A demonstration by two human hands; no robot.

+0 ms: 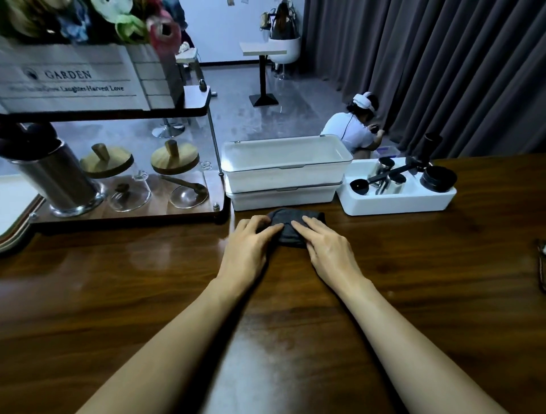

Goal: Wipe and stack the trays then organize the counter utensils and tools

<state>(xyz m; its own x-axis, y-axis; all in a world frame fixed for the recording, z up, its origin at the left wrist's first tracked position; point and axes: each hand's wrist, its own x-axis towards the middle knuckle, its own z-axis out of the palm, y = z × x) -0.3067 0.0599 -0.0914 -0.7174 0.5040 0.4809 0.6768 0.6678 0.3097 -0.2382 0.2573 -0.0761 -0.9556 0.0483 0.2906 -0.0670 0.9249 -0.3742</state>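
In the head view, the left hand [248, 245] and right hand [328, 248] are lying flat, fingers nearly straight, pressing a dark cloth [283, 215] onto the wooden counter [147, 280] at mid-frame. The cloth is stretching left to right, one hand on each end, equally near both. Two stacked white trays [283, 177] are sitting just beyond it, and a tool tray [393, 204] is waiting at their right.

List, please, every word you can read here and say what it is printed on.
"GARDEN": on the white wooden box on the shelf.
"Laughter Harvest Love": the line below on that box; its opening words are too blurred.
Papers on the far wall: too small to read.
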